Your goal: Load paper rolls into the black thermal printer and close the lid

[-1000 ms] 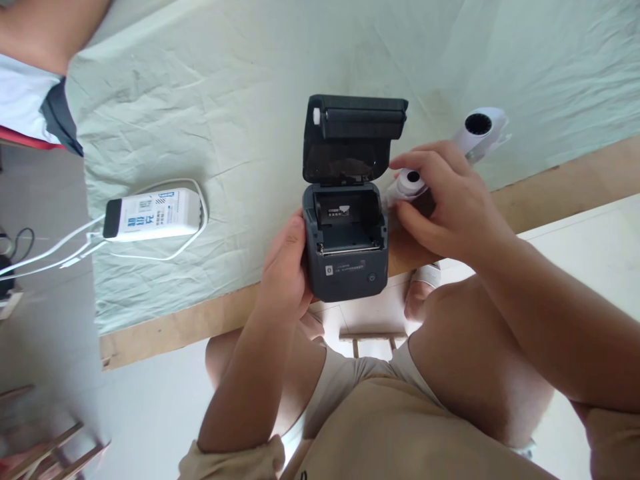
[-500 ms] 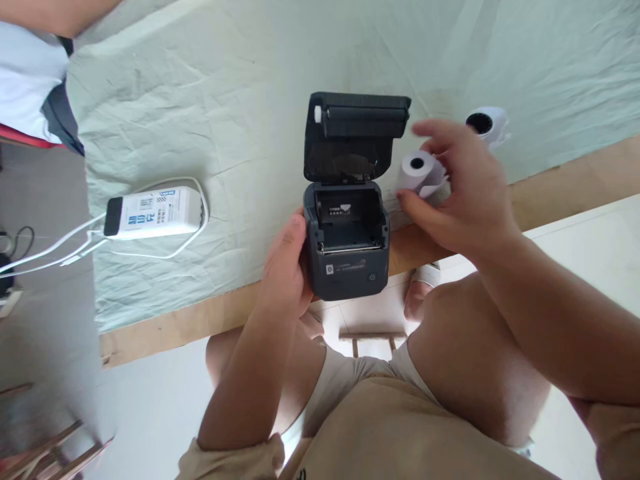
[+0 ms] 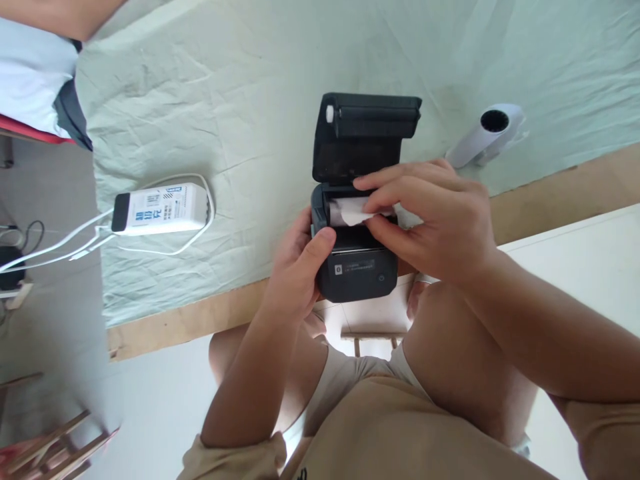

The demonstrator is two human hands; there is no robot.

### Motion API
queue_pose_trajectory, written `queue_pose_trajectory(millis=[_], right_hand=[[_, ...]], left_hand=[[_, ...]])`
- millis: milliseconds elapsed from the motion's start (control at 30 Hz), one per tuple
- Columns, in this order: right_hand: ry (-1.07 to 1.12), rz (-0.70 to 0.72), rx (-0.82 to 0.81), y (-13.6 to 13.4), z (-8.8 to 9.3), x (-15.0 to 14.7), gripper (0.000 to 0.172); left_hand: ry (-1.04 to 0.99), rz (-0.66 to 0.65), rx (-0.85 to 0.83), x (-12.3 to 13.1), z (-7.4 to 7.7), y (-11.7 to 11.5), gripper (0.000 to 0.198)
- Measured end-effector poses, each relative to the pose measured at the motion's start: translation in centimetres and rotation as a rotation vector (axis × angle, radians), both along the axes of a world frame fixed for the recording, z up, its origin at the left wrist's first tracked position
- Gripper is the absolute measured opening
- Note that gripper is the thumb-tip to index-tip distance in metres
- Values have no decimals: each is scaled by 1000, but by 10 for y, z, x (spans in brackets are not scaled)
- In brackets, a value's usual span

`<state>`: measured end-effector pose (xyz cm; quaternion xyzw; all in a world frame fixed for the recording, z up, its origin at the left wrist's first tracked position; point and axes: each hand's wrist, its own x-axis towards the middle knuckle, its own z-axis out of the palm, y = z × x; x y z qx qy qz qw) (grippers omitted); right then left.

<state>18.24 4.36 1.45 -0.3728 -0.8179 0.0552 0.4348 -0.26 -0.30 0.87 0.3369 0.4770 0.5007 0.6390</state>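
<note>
A dark grey label printer [image 3: 357,277] with a Bluetooth mark on its front has its lid [image 3: 367,133] tipped back. My left hand [image 3: 300,263] grips the printer's left side, thumb on the top edge. Inside the open compartment lies a white paper roll [image 3: 347,211], partly covered by fingers. My right hand [image 3: 430,213] is closed round the roll's right part, fingertips and thumb over the compartment. To the right, a larger white paper roll [image 3: 470,143] with a black core lies on the cloth, its loose end curling.
A white power strip [image 3: 165,208] with white cables lies at the left on the pale green cloth [image 3: 240,133]. The wooden table edge [image 3: 190,310] runs in front of my legs. Another person's arm [image 3: 65,15] shows at top left; a wooden stool [image 3: 65,447] stands lower left.
My right hand has carried the small paper roll leftward from beside the printer into its open compartment. My left thumb has shifted onto the printer's top edge.
</note>
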Motion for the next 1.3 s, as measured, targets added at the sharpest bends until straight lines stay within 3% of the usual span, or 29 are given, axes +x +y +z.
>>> queue_pose_trajectory(millis=[167,433,667,767,1000,1167,1300], right_hand=[[85,57,64,-7,4,-1,18],[-50,281,69,-20,8,6,19],[-45,276,110,-20,6,11,17],[-60,302,105,-22,4,9,17],[-67,328,82,-21,-2,4,17],[7,329,121,-22,-5,0,22],[63,295,118,-21,-2,2,11]], left_hand=[[-19,-4,6,1,0,0,41],[-116,-121,0,-3,-3,0,64],[-162,-22,-66,0,5,0,67],[-114,-31,-49,0,3,0,73],[-85,-106,78,-8,-9,-2,60],[-9,-74,48,-8,-6,-3,63],[30,-76,10,-7,-3,-2,72]])
